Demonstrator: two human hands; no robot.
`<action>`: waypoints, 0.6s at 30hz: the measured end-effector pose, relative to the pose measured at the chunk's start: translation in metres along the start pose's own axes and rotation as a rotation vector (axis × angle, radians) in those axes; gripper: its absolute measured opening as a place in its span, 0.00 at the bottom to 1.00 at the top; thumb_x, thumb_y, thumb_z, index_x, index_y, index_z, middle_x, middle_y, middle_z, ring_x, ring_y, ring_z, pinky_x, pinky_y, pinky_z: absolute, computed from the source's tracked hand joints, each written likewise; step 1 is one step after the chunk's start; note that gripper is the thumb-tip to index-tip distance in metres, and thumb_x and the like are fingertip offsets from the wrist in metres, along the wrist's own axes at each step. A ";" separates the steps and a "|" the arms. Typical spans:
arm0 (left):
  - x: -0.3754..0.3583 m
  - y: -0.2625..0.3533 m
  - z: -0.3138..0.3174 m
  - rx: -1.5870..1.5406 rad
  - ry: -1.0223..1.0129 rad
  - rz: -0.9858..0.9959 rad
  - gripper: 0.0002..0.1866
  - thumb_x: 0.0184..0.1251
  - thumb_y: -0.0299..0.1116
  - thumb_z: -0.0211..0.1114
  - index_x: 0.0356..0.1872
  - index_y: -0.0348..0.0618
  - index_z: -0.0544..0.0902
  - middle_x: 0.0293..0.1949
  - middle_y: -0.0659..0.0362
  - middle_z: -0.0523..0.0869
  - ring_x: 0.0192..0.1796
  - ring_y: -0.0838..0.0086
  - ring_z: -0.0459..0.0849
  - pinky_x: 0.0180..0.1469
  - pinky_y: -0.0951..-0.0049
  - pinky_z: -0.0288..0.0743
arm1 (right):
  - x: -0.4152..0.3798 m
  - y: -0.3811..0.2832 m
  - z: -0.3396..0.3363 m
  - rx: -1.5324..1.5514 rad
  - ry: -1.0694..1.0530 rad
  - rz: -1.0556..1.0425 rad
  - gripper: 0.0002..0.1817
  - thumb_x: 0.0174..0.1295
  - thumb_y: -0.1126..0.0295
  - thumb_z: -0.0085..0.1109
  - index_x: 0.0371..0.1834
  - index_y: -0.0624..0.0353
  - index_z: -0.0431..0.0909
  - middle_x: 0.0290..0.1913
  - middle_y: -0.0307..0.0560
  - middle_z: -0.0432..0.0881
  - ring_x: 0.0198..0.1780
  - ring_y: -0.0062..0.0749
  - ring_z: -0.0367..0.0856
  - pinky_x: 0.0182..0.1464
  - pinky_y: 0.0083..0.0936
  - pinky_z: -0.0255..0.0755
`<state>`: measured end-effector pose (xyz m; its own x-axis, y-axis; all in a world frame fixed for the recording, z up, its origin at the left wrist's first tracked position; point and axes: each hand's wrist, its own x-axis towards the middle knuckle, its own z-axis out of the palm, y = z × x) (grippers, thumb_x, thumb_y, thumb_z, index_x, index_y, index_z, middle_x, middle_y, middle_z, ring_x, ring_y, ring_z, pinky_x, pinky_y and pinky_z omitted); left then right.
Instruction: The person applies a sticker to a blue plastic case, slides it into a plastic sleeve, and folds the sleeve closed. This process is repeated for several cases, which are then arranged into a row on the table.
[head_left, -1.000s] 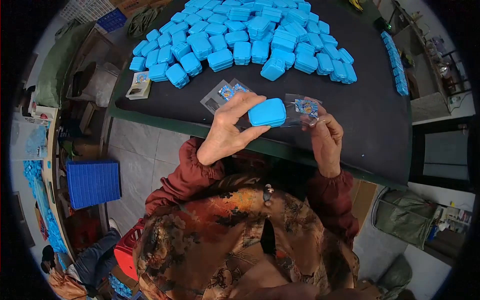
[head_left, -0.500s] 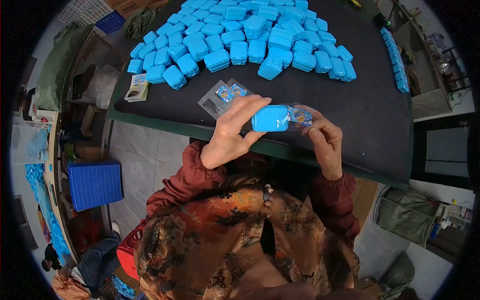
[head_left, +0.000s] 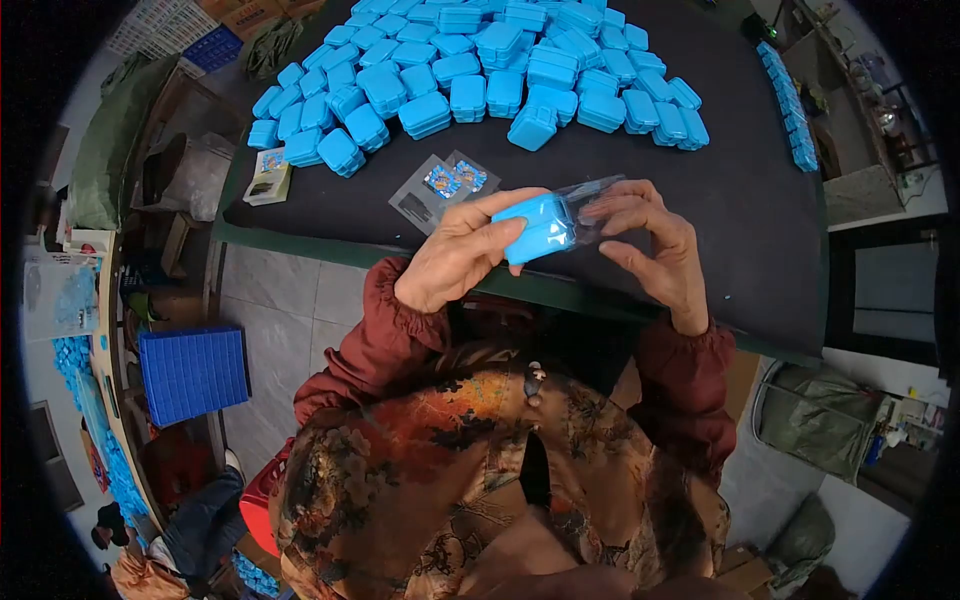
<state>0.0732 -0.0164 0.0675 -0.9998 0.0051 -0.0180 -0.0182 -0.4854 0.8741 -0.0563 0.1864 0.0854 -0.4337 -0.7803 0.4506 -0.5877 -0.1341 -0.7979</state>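
A small light-blue plastic box [head_left: 536, 226] sits partly inside a clear plastic bag [head_left: 592, 193], just above the table's near edge. My left hand [head_left: 455, 245] is closed round the box's left end, thumb across its top face. At the loose end of the bag, my right hand [head_left: 655, 245] has its thumb apart from its curved fingers, the fingertips right at the film. On the table beyond my left hand lie clear bags with blue printed cards [head_left: 442, 181].
A large pile of blue boxes [head_left: 468, 98] covers the table's far side. A small booklet or card stack [head_left: 268, 178] lies at left, and a row of wrapped blue boxes [head_left: 788, 105] along the right edge. A blue crate [head_left: 193, 374] and a person [head_left: 190, 530] are at left.
The box has tilted and the bag now points up to the right. The printed card seen in the bag before no longer shows. My right hand's fingers have spread.
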 end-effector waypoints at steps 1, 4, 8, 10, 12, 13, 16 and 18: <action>0.000 0.002 0.001 -0.178 0.032 -0.091 0.22 0.69 0.33 0.55 0.60 0.33 0.69 0.41 0.58 0.80 0.36 0.77 0.78 0.33 0.76 0.73 | 0.000 0.000 0.000 0.001 0.001 0.001 0.08 0.51 0.73 0.66 0.34 0.56 0.78 0.37 0.39 0.82 0.52 0.36 0.74 0.59 0.36 0.59; 0.004 -0.002 -0.007 -0.343 0.053 -0.177 0.20 0.71 0.33 0.53 0.59 0.30 0.69 0.40 0.55 0.81 0.34 0.75 0.81 0.29 0.75 0.75 | 0.000 -0.003 0.001 0.018 -0.015 0.159 0.06 0.53 0.73 0.65 0.33 0.56 0.77 0.34 0.39 0.80 0.44 0.30 0.78 0.52 0.33 0.66; 0.006 -0.005 -0.007 -0.428 0.044 -0.224 0.20 0.71 0.34 0.52 0.58 0.31 0.70 0.39 0.54 0.81 0.33 0.75 0.81 0.29 0.77 0.74 | 0.002 -0.002 0.010 0.493 0.001 0.264 0.04 0.57 0.75 0.61 0.33 0.58 0.75 0.35 0.40 0.80 0.35 0.22 0.79 0.41 0.21 0.71; 0.008 -0.005 -0.008 -0.303 -0.064 -0.196 0.23 0.71 0.39 0.52 0.58 0.30 0.69 0.40 0.51 0.81 0.36 0.72 0.81 0.30 0.75 0.75 | -0.002 0.006 0.014 0.519 0.004 0.265 0.03 0.59 0.76 0.59 0.32 0.59 0.74 0.36 0.40 0.80 0.34 0.21 0.78 0.38 0.18 0.71; 0.007 -0.004 0.001 -0.226 0.000 -0.113 0.22 0.71 0.39 0.54 0.58 0.31 0.69 0.39 0.53 0.81 0.36 0.72 0.81 0.30 0.76 0.76 | -0.003 0.011 0.016 0.420 0.013 0.236 0.08 0.58 0.76 0.60 0.40 0.60 0.74 0.44 0.43 0.78 0.42 0.23 0.78 0.42 0.20 0.70; 0.006 -0.005 0.006 -0.150 0.063 -0.032 0.22 0.70 0.38 0.55 0.58 0.33 0.70 0.38 0.54 0.81 0.36 0.73 0.81 0.30 0.77 0.76 | -0.002 0.006 0.017 0.419 0.012 0.234 0.08 0.58 0.76 0.60 0.40 0.60 0.74 0.44 0.43 0.78 0.42 0.23 0.78 0.42 0.20 0.70; 0.007 -0.008 0.012 0.055 0.183 0.210 0.20 0.67 0.33 0.60 0.57 0.36 0.73 0.43 0.57 0.79 0.39 0.78 0.78 0.35 0.79 0.74 | -0.009 -0.017 0.023 0.126 0.654 0.316 0.34 0.55 0.70 0.63 0.65 0.61 0.60 0.59 0.51 0.68 0.58 0.31 0.69 0.51 0.25 0.68; 0.010 -0.015 0.013 0.235 0.199 0.378 0.20 0.63 0.30 0.63 0.56 0.36 0.74 0.44 0.56 0.78 0.41 0.76 0.77 0.38 0.78 0.73 | -0.017 -0.021 0.036 0.374 0.622 0.385 0.36 0.55 0.71 0.62 0.66 0.63 0.56 0.59 0.52 0.67 0.57 0.32 0.69 0.52 0.26 0.68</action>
<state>0.0631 0.0019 0.0606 -0.9167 -0.3118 0.2500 0.3232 -0.2104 0.9226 -0.0116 0.1807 0.0802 -0.9226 -0.3464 0.1698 -0.1017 -0.2062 -0.9732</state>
